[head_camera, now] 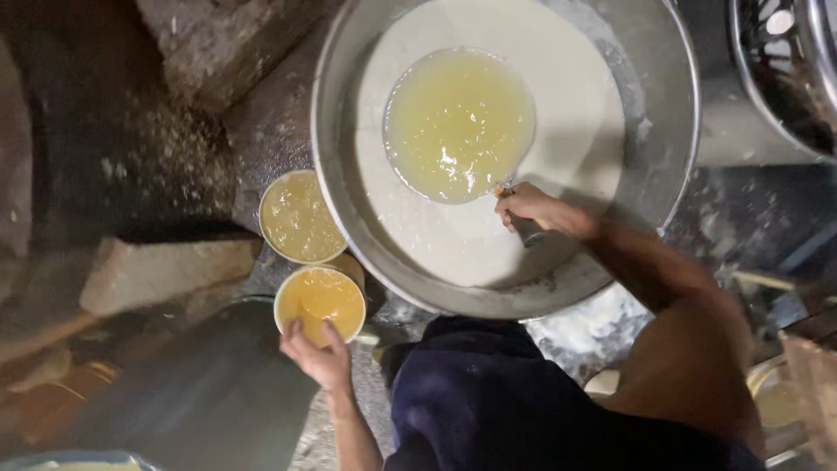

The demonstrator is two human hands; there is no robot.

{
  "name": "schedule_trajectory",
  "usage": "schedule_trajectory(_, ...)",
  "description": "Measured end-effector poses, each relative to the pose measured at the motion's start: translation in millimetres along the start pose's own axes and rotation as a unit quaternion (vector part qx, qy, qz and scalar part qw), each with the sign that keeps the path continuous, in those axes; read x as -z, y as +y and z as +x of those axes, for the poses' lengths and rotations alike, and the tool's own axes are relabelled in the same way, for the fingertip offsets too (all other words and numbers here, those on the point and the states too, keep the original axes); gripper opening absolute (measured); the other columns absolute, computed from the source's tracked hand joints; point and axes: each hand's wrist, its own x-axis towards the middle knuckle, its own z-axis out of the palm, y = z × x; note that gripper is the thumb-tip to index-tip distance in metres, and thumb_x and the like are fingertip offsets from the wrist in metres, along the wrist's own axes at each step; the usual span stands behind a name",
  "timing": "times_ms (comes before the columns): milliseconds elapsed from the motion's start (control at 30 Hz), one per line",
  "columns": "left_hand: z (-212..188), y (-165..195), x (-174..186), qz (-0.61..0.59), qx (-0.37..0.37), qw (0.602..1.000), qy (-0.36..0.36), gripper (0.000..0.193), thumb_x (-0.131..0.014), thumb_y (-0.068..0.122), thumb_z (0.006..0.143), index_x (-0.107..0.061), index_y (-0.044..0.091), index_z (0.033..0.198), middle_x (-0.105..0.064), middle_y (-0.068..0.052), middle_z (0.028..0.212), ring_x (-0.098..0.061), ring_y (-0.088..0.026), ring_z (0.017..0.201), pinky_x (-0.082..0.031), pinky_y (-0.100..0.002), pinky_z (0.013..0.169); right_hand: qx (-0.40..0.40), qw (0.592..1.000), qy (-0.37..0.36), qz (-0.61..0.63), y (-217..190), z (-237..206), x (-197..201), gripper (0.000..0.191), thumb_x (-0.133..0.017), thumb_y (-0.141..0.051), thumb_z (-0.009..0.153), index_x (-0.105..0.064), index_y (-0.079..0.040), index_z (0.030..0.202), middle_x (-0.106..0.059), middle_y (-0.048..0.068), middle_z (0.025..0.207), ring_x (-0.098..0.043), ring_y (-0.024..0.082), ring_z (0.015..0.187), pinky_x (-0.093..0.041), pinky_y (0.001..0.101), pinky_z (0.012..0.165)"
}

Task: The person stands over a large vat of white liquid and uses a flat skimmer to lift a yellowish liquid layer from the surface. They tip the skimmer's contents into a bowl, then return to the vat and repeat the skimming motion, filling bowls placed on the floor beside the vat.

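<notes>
Right hand clenched on the big round ladle of yellowish liquid, left hand gripping the small yellow cup; probably best kept level, tipped slowly.

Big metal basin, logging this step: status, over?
Right hand shut on ladle handle in big metal basin. Left hand grips yellow cup rim. Second full cup beside it. Nothing in the way.
</notes>
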Motion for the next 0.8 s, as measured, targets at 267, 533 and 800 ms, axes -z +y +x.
schedule_trajectory(267,71,74,-123,-0.009,-0.027,0.986,-0.167,0.076,-0.069,0.018,0.094,-0.030,-0.011,0.152,-0.038,-0.038,0.146,-0.041,-0.055,0.134,-0.037,-0.057,0.112,0.021,0.979,-0.016,0.200,-8,73,46,0.011,-0.064,-0.002,0.089,-0.056,0.000,0.084,-0.057,0.010,0.066,-0.058,0.021,0.053,-0.049,0.0381,0.047)
schedule_trajectory(533,71,76,-170,0.123,0.067,0.982,-0.128,0.092,-0.068,0.039,0.096,-0.020,-0.010,0.157,-0.045,-0.033,0.138,-0.051,-0.048,0.126,-0.040,-0.056,0.109,0.042,0.957,0.008,0.287,-19,134,39,0.010,-0.065,0.000,0.089,-0.054,0.000,0.091,-0.056,0.011,0.067,-0.059,0.020,0.052,-0.051,0.0391,0.045)
schedule_trajectory(800,64,67,-170,0.142,0.063,0.982,-0.110,0.092,-0.066,0.045,0.101,-0.020,-0.010,0.158,-0.040,-0.037,0.147,-0.049,-0.051,0.132,-0.043,-0.056,0.110,0.010,0.942,0.017,0.336,-2,168,30,0.015,-0.062,-0.001,0.092,-0.052,-0.001,0.102,-0.056,0.008,0.073,-0.059,0.018,0.056,-0.052,0.0394,0.046)
